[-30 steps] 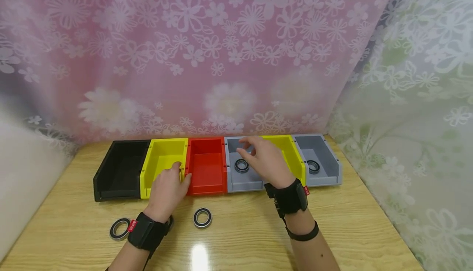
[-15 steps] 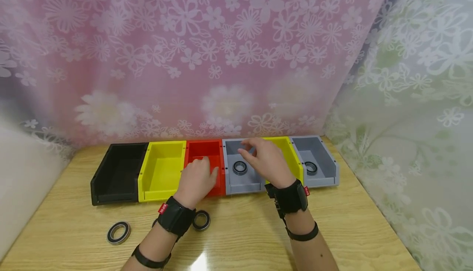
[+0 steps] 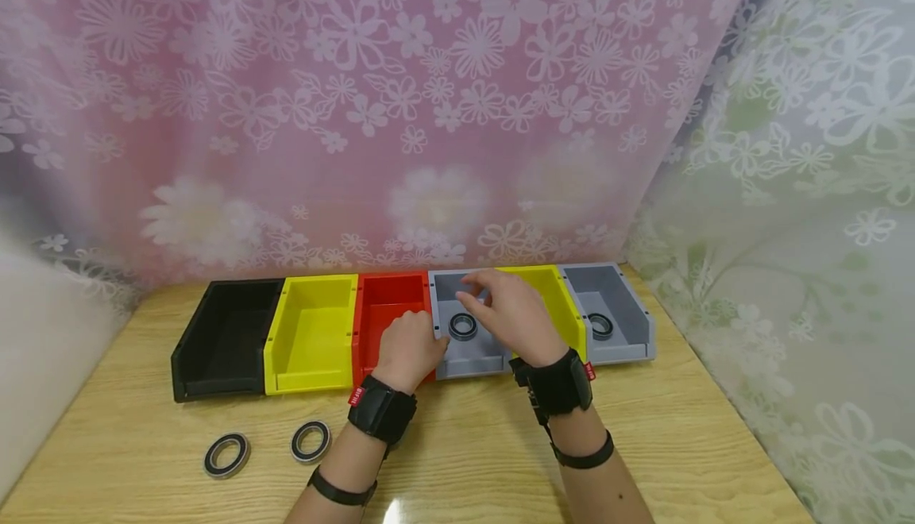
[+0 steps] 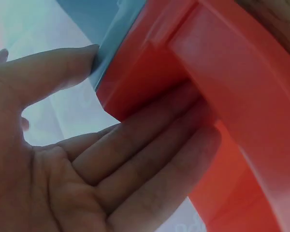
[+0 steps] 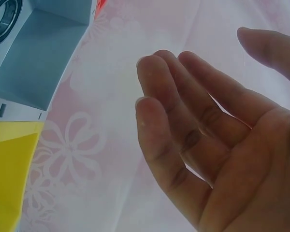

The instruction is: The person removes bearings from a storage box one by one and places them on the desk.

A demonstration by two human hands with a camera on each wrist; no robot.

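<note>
My left hand (image 3: 412, 347) is over the front right of the red bin (image 3: 391, 289). In the left wrist view, its nearly straight fingers (image 4: 154, 154) reach into the red bin, while the thumb touches the edge of the adjoining middle grey bin (image 4: 117, 31). My right hand (image 3: 516, 310) hovers above that grey bin and the yellow bin (image 3: 557, 302) beside it, holding nothing, its fingers loosely bent and apart from the thumb. A ball bearing (image 3: 463, 326) lies inside the middle grey bin. Another bearing (image 3: 600, 326) sits in the right-end grey bin (image 3: 616, 302).
A black bin (image 3: 227, 333) and another yellow bin (image 3: 314, 325) continue the row leftward. Two bearings lie on the wooden table (image 3: 500, 460): the left bearing (image 3: 206, 458) and the right bearing (image 3: 294, 444). Behind the row hangs a pink flowered curtain (image 3: 322, 127).
My left hand has moved right, from the yellow and red bins' joint to the red and grey one. Its wrist now covers where a third table bearing lay. My right hand has stayed put.
</note>
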